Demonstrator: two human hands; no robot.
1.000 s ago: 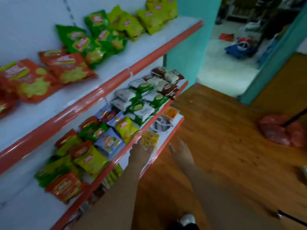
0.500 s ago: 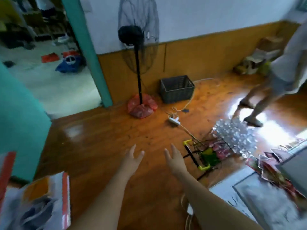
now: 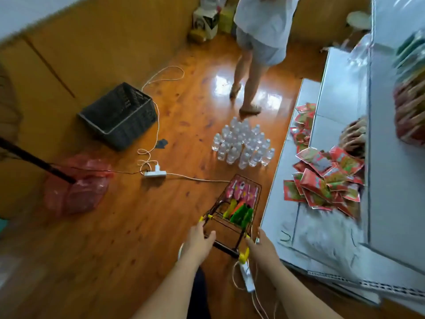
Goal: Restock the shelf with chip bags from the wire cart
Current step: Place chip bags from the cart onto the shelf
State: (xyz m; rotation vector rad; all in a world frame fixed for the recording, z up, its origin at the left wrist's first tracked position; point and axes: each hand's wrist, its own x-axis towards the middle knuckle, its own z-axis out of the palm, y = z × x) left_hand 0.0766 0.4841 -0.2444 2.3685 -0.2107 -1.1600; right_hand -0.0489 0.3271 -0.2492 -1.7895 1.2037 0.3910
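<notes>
The left hand (image 3: 199, 238) and the right hand (image 3: 261, 246), each grip wide and empty, reach down beside the wire cart (image 3: 232, 217), probably to pick up the chip bags (image 3: 241, 214) inside it.

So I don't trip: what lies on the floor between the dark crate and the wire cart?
In the head view, a white power strip with its cords lies between crate and cart.

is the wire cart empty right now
No, the wire cart on the floor holds green, yellow and pink chip bags.
</notes>
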